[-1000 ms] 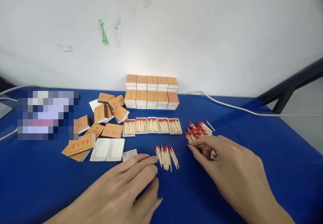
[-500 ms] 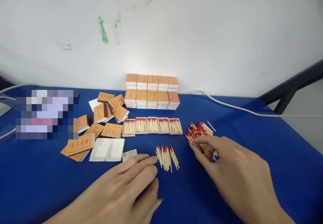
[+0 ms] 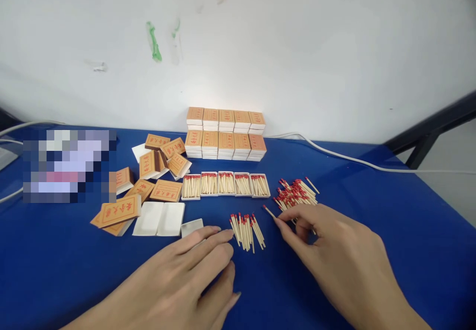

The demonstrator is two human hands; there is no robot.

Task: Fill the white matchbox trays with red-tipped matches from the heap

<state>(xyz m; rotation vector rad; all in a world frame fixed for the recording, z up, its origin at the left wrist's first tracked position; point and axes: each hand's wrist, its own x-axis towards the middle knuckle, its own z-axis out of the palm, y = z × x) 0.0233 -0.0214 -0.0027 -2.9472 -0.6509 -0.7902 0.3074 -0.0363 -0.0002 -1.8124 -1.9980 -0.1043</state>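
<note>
Against a pale wall [image 3: 316,47], a blue table [image 3: 372,191] bore stacked matchboxes [image 3: 226,141] and, nearer, a row of five match-filled trays [image 3: 226,195]. The person's right hand [image 3: 338,250] pinched a single match [image 3: 269,211] between thumb and forefinger, just beside a loose heap of matches [image 3: 295,191]. The left hand [image 3: 186,270], fingers loosely spread and gripping nothing visible, lay beside a smaller bunch of matches [image 3: 247,231].

An indoor work corner; whether it belongs to an office, a workshop or a home cannot be told. A blue tabletop [image 3: 372,186] stands against a marked white wall [image 3: 316,62] with a green smear [image 3: 153,42], carrying stacked matchboxes [image 3: 226,141] and pale cables [image 3: 427,171]; a black frame [image 3: 429,129] shows at the right.
</note>
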